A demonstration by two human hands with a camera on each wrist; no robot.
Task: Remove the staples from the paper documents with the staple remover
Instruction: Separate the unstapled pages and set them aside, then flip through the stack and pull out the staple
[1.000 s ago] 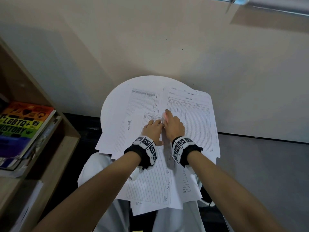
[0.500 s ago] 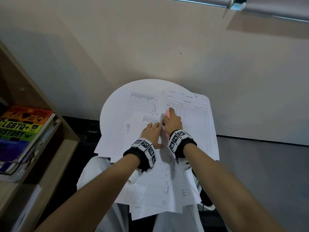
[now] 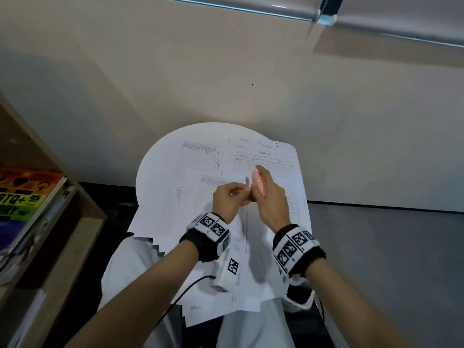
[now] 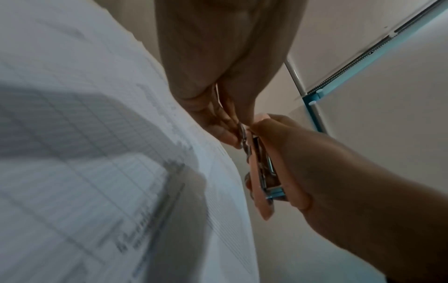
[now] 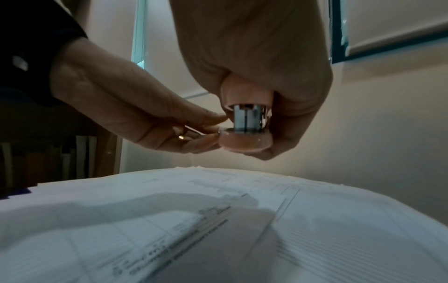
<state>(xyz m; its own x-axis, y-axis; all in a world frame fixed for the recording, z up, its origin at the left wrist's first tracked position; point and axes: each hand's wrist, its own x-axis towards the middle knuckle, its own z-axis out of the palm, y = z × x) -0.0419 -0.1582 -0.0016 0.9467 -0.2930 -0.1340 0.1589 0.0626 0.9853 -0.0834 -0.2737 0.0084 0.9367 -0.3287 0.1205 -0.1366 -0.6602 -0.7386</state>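
right grip: right hand [image 3: 270, 197] wrapped round the staple remover [image 3: 258, 184], thumb and fingers on the two pink plastic shells, tool held clear above the papers [image 3: 271, 172].
left grip: left hand [image 3: 227, 200] with fingertips [image 5: 213, 119] narrowed to a pinch at the metal nose of the staple remover, touching it. Looks like it's picking something small off the claws; a staple itself is too small to make out.
key relation: left hand sits just beside the staple remover on the left, at the claw end; right hand covers its body. Both are raised, apart from the papers below.
tool axis: long axis runs away from the person, metal nose at the far end in the head view, hinge end back in the right palm.
tool look: pink shells, bright metal claws [image 4: 263, 168] between them, jaws partly closed.
papers: loose printed forms fanned and overlapping under the staple remover, several hanging off the near edge onto the person's lap.
table: small round white table [image 3: 155, 167], bare part showing left of the staple remover, far edge against the wall.
bookshelf: wooden bookshelf [image 3: 75, 222] well left of the staple remover, a rainbow-covered book [image 3: 22, 194] lying on it.
judgement: claws likely being cleared; next the tool goes back down to the papers, left hand being nearer for pinning the sheet.
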